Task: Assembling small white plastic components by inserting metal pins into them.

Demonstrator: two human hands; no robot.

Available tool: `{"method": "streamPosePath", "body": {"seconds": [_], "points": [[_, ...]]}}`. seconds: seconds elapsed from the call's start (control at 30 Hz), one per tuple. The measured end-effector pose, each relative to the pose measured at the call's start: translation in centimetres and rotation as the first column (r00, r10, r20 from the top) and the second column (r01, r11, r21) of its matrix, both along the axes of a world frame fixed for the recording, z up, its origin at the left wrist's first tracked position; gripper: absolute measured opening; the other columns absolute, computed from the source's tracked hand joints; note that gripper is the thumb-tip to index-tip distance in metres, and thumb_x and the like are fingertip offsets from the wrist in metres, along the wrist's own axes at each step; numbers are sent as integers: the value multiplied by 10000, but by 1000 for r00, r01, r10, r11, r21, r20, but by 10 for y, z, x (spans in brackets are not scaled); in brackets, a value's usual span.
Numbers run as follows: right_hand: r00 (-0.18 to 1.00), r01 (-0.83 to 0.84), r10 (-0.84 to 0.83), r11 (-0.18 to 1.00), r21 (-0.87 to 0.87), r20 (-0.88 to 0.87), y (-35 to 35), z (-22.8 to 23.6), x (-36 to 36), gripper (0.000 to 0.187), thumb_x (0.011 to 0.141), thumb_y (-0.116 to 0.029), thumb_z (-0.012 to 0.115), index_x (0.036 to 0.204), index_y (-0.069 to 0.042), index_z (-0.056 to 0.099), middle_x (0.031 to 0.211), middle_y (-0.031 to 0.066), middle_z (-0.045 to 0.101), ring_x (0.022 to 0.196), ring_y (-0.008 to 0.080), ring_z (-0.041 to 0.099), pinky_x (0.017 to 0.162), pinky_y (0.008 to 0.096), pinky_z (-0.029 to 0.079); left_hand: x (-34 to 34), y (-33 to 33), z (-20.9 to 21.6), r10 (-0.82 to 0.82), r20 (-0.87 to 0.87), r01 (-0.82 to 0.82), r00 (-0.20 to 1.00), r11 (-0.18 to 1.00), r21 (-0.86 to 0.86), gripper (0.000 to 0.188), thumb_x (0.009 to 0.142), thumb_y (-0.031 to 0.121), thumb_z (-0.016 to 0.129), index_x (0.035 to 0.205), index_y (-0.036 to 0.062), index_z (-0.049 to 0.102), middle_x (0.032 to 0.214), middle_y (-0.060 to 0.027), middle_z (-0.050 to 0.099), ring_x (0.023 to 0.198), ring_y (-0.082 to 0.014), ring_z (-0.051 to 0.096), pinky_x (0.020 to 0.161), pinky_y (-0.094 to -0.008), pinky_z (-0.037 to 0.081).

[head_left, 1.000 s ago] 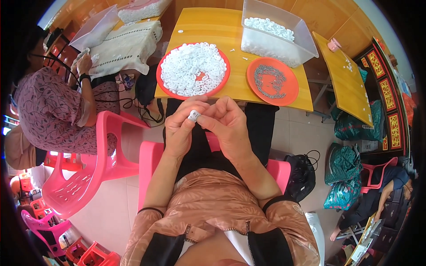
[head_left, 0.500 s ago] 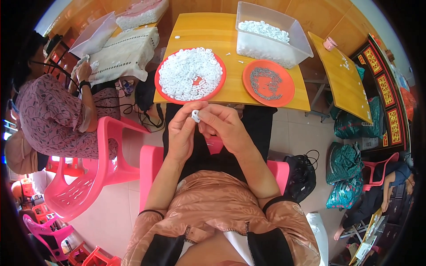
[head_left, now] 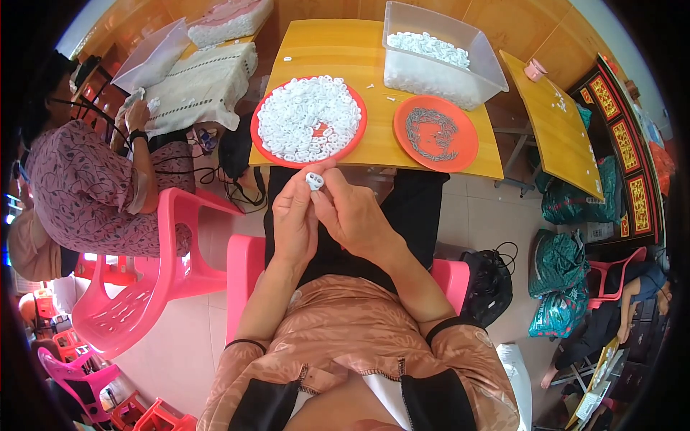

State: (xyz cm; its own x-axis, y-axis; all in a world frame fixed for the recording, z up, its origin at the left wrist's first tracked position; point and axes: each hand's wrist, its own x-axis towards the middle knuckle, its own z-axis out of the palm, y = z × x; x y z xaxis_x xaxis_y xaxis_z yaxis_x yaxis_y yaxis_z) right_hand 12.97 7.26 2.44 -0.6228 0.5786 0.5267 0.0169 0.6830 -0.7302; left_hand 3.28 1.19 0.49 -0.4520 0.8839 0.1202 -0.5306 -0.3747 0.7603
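Between my fingertips, just off the table's near edge, is a small white oval plastic piece (head_left: 314, 180) with holes in its face. My left hand (head_left: 292, 221) pinches it from the left side. My right hand (head_left: 353, 217) is closed against its right and lower side; whether a small pin is also in those fingers is hidden. Ahead lies a round red tray (head_left: 256, 141) heaped with similar white plastic pieces (head_left: 305, 115). To its right, an orange-red plate (head_left: 463, 147) bears many thin grey metal pins or screws (head_left: 429, 118).
A clear plastic bin (head_left: 445, 82) of white pieces stands on the yellow table (head_left: 330, 44). At left a co-worker (head_left: 93, 187) sits by a cloth-covered table, near a pink chair (head_left: 169, 266). A second yellow table (head_left: 550, 129) and green bags (head_left: 557, 266) are at right.
The white piece has turned so its holed face shows more, and shifted slightly up and left. My right hand has rotated, its fingers folding in closer to the left hand.
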Motion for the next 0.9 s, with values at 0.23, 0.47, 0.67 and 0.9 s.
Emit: {"method": "streamPosePath", "body": {"seconds": [0.23, 0.47, 0.67, 0.9], "points": [[991, 135, -125, 965, 225, -57, 0, -17, -6, 292, 790, -148, 565, 960, 64, 458, 566, 139, 534, 504, 299, 572, 452, 384, 447, 19, -3, 5, 33, 25, -32, 999, 999, -28, 429, 969, 292, 413, 1220, -49, 477, 1223, -118, 537, 1071, -143, 519, 940, -274, 394], [987, 158, -155, 963, 217, -32, -4, -26, -10, 292, 783, -148, 554, 955, 71, 467, 555, 133, 532, 491, 283, 573, 434, 372, 447, 23, -6, 6, 67, 72, -61, 995, 996, -70, 389, 971, 287, 405, 1162, -38, 501, 1184, -118, 549, 1078, -168, 519, 944, -284, 396], [991, 134, -133, 972, 193, -13, -7, -35, -13, 290, 804, -168, 543, 971, 52, 456, 577, 145, 545, 493, 304, 577, 431, 391, 449, 19, -4, -2, 60, 120, -51, 991, 995, -82, 357, 973, 266, 401, 1140, -30, 511, 1164, -132, 556, 1089, -188, 520, 950, -297, 400], [994, 106, -105, 988, 113, -17, -5, -24, -12, 249, 867, -188, 508, 993, 20, 454, 594, 161, 549, 549, 344, 585, 459, 423, 444, 16, 2, -2, 102, 95, -97, 990, 994, -54, 340, 970, 250, 401, 1167, -14, 487, 1161, -123, 558, 1055, -196, 543, 948, -310, 416]]}}
